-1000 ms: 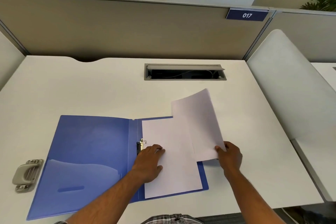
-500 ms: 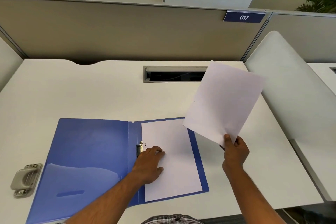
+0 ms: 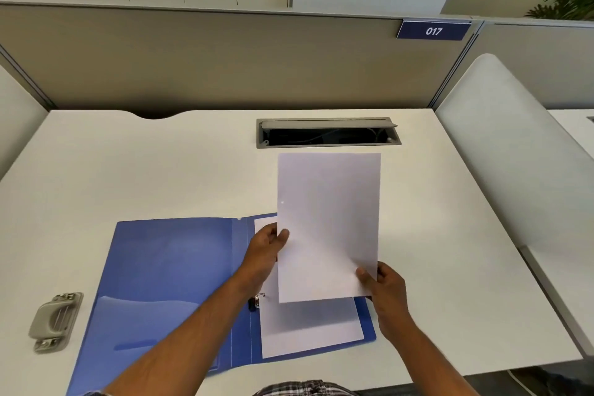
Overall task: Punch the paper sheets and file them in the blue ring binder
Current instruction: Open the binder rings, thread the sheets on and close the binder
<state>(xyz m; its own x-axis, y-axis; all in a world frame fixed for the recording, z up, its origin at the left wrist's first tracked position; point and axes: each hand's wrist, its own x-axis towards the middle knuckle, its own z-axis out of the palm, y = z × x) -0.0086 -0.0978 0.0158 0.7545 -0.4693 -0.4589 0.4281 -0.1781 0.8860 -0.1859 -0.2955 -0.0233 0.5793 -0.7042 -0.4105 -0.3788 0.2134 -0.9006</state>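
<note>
The blue ring binder (image 3: 167, 273) lies open on the white desk, its metal ring clip (image 3: 257, 300) at the spine. One white sheet (image 3: 308, 328) rests on its right half. I hold a second white paper sheet (image 3: 331, 222) upright above that half; a punched hole shows near its left edge. My left hand (image 3: 265, 247) pinches the sheet's left edge. At the lower right corner my right hand (image 3: 384, 286) grips it.
A grey hole punch (image 3: 54, 321) sits at the desk's left front. A cable tray slot (image 3: 328, 133) is set into the desk (image 3: 128, 170) behind the sheet. Partition walls enclose the desk at the back and right.
The lifted sheet swung from the right side to over the binder's right half. My left hand rose off the filed sheet and took the lifted sheet's left edge.
</note>
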